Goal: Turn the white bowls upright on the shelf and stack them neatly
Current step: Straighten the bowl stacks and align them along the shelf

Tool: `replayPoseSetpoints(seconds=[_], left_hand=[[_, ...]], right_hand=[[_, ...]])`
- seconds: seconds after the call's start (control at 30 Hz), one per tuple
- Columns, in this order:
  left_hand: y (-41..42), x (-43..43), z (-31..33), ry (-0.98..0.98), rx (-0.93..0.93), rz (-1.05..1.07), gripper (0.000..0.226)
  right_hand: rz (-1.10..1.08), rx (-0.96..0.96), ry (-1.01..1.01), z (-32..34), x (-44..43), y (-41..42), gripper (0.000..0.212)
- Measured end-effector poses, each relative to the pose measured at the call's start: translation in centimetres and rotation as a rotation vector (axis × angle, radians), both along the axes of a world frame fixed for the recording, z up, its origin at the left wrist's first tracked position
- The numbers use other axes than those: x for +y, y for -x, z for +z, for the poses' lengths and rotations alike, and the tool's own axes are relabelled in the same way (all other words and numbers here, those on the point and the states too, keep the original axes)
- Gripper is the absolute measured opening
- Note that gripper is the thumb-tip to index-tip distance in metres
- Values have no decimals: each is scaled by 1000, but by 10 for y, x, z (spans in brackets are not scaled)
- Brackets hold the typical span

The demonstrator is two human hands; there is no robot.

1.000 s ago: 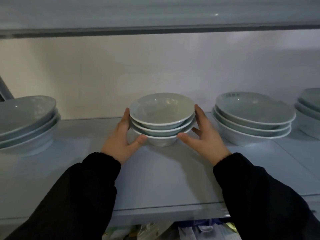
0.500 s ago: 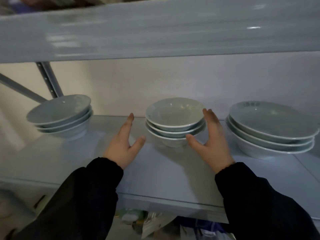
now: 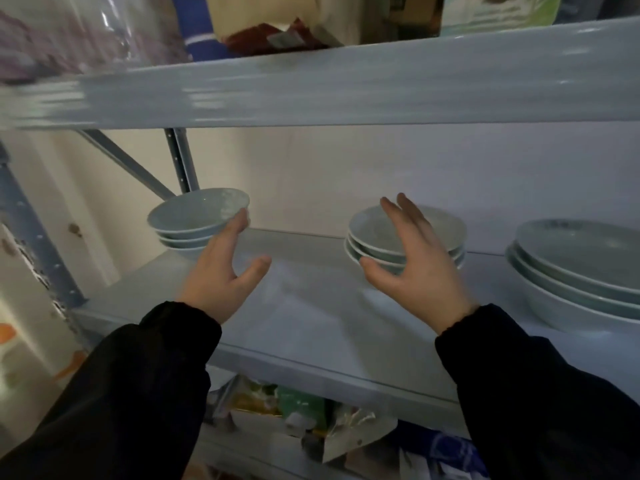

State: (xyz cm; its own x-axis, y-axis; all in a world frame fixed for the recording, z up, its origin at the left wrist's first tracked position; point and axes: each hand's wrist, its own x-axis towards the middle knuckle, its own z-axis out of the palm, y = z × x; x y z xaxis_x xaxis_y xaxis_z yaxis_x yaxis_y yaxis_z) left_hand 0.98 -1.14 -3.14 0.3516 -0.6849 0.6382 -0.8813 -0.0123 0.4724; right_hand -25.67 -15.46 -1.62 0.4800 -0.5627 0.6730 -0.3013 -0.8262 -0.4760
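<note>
Pale shelf [image 3: 304, 323], bearing three upright white-bowl stacks, well apart: left stack [image 3: 194, 220], middle stack [image 3: 446, 228], right stack [image 3: 581, 271].

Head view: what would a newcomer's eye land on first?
Two open hands, the left hand and right hand, reach over the grey shelf, holding nothing. Behind them stand three upright stacks of white bowls: a left stack, a middle stack partly behind the right hand, and a wider right stack.

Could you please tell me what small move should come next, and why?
Probably close the left hand on the left stack and square it up: its top bowl looks tilted, and the hand is right beside it. The middle stack sits upright and nested, and the right hand, open, holds nothing.
</note>
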Motion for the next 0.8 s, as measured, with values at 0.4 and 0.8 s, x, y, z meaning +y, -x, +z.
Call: replayPoseSetpoints(seconds=[0.4, 0.8], left_hand=[[-122, 27, 11, 55, 52, 54, 80], [-222, 15, -19, 128, 379, 55, 90]], right_hand=[[38, 82, -57, 10, 26, -122, 83], [108, 80, -254, -21, 32, -251, 92]])
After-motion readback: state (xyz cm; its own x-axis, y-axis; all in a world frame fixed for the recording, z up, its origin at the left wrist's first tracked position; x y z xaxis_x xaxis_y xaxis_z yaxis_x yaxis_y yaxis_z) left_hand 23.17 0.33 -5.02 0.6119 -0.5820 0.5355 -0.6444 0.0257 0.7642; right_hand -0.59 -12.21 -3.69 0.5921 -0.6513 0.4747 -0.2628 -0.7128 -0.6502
